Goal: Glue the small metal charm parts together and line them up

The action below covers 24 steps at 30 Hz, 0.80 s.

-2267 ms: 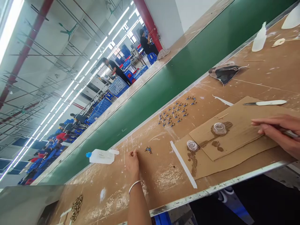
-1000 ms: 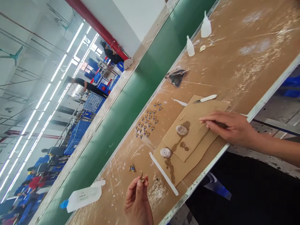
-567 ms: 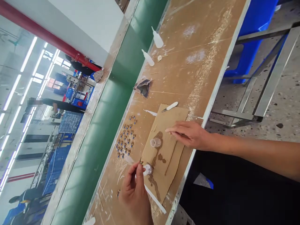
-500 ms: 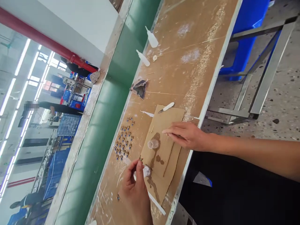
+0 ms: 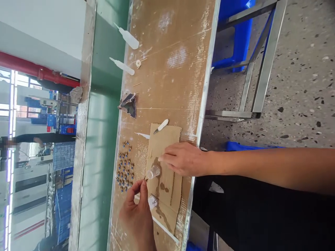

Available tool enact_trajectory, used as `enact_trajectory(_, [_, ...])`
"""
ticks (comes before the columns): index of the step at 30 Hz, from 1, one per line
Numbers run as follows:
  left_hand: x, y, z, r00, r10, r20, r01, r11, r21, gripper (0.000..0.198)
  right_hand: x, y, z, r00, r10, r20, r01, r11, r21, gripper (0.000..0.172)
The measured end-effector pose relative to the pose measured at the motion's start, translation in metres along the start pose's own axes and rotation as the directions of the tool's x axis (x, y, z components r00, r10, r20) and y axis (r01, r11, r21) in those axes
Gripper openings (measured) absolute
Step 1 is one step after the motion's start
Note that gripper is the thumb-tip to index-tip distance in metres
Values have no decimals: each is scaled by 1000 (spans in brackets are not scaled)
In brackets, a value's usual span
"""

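My left hand point(image 5: 136, 212) is raised over the brown bench, thumb and fingers pinched on a tiny gold part point(image 5: 144, 179), close to a small clear cup point(image 5: 153, 172). A second clear cap point(image 5: 153, 201) lies just right of that hand on stained cardboard point(image 5: 164, 146). My right hand point(image 5: 184, 158) rests on the cardboard with fingers pressed together; what it holds, if anything, is hidden. Several small blue-and-gold parts point(image 5: 125, 166) are laid in rows left of the cardboard.
A white-handled knife point(image 5: 161, 126) lies on the cardboard's far end. A dark rag point(image 5: 128, 104) and two white squeeze bottles point(image 5: 123, 66) point(image 5: 127, 36) sit farther along. A green conveyor belt point(image 5: 101, 139) runs on the left; the bench's metal edge point(image 5: 201, 115) is on the right.
The view has swung round. My left hand picked a small part off the bench and carried it over to the clear cup. My right hand stayed on the cardboard.
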State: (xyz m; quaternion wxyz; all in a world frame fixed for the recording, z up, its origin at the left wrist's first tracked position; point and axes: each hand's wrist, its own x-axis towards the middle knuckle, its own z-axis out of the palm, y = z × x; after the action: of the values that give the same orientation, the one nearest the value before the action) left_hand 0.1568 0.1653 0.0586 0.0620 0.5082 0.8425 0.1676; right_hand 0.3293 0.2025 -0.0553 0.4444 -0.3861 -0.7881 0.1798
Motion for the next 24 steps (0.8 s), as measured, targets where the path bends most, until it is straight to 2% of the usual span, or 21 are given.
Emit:
enact_trajectory(7, [4,3,6,1000,5,2,-5,997,80,25,4,1,-4,993,29,113,-31,999,21,18])
enact_trajectory(13, [4,4,4,1000,-16,-22,20,982,188,29,5,2,-6,989,31,142,-37,999,38,20])
enact_trajectory(24, [0,14,6,999,-47,-25,51,967,249,26,7,3,-12,981,37,191,-52,996,75,20])
